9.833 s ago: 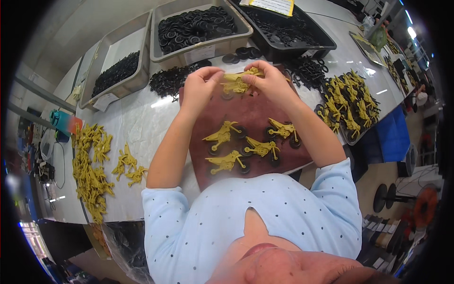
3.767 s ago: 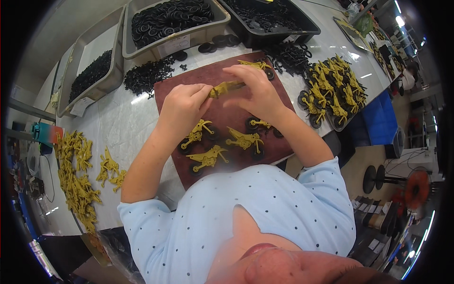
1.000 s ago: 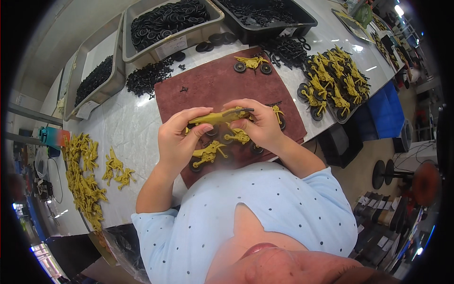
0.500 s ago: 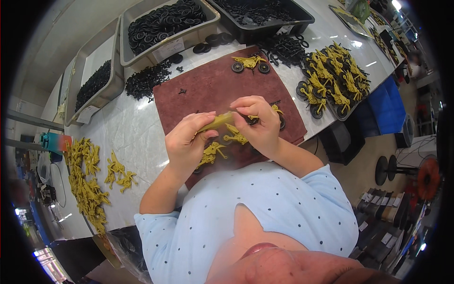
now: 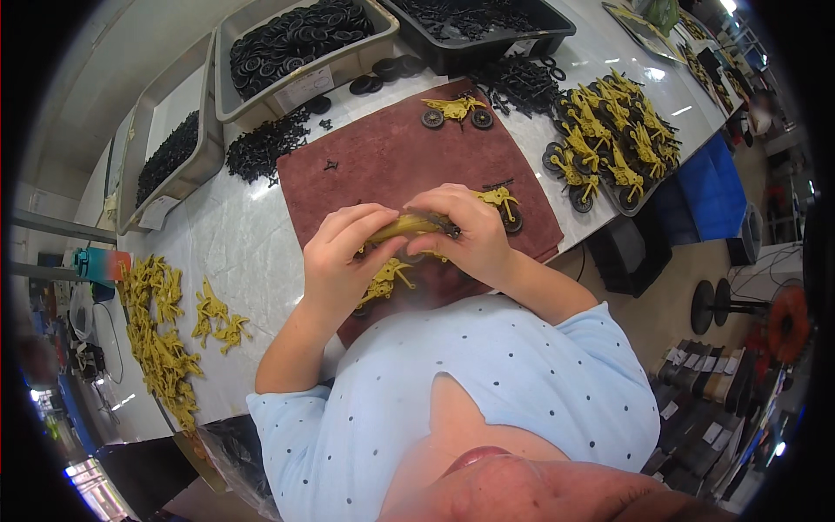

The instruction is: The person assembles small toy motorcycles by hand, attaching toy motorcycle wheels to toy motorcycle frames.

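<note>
Above a dark red cloth [image 5: 348, 187], my left hand [image 5: 341, 250] and my right hand [image 5: 465, 233] both grip a yellow toy motorcycle body [image 5: 396, 229]. It lies lengthwise between my fingers and is partly covered by them. A dark part shows at its right end by my right fingertips; its kind I cannot make out. Beneath my hands, other yellow bodies [image 5: 383, 283] rest on the cloth. A toy motorcycle with black wheels [image 5: 457, 110] sits at the cloth's far edge. Another partly built one [image 5: 500, 204] lies just beyond my right hand.
Grey bins of black wheels [image 5: 300, 48] and small black parts [image 5: 170, 157] stand at the far left, beside a black bin [image 5: 487, 43]. Loose black parts [image 5: 270, 143] lie nearby. Yellow bodies [image 5: 161, 339] are heaped at left. Wheeled motorcycles [image 5: 617, 139] crowd the right side.
My right hand has moved slightly left and down, closer to my left hand. The dark part now shows against the right end of the yellow body.
</note>
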Motion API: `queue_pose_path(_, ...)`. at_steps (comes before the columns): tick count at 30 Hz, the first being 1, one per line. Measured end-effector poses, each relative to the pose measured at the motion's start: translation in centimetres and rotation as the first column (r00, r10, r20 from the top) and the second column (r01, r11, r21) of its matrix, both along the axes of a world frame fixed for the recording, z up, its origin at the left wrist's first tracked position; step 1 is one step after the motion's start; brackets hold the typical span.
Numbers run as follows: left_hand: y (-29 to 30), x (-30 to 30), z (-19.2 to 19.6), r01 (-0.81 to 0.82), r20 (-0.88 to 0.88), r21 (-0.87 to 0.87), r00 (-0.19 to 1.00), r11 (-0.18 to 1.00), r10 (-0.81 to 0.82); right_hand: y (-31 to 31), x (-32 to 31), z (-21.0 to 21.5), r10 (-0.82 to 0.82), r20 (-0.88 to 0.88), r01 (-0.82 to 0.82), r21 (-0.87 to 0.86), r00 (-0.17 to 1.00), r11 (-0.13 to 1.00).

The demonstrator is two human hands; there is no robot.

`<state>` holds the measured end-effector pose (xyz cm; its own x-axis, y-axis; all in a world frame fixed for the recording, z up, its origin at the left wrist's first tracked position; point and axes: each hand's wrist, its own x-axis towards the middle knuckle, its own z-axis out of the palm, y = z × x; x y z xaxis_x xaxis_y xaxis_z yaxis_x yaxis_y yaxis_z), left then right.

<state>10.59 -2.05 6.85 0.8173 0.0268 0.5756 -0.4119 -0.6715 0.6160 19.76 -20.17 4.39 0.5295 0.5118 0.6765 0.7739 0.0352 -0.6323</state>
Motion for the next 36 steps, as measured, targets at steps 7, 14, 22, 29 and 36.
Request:
queue_pose_path(7,0.3,-0.1,0.2,0.007,-0.065,-0.164,0.998,0.986,-0.018,-1.0,0.2,-0.4,0.076,-0.309,-0.079,0.003,0.948,0.997)
queue_pose_path(14,0.0,-0.1,-0.4,-0.005,0.118,0.173,0.993,0.985,-0.016,-0.4,-0.5,0.2,0.11,-0.092,-0.112,-0.02,0.99,0.993)
queue_pose_path(22,-1.0,-0.4,0.3,-0.099,0.253,0.232,0.967,0.968,0.038,-0.1,-1.1,0.3,0.068,0.02,-0.07,0.092,0.997,0.993)
queue_pose_path(29,-1.6,0.0,-1.2,-0.173,0.279,0.194,0.953,0.966,0.115,0.0,-1.5,0.6,-0.006,-0.1,0.008,0.017,0.995,1.0)
queue_pose_path(36,-0.5,0.1,-0.9,-0.091,-0.156,-0.308,0.987,0.947,0.044,-0.8,-1.4,1.3,0.12,-0.486,-0.098,0.071,0.866,0.993)
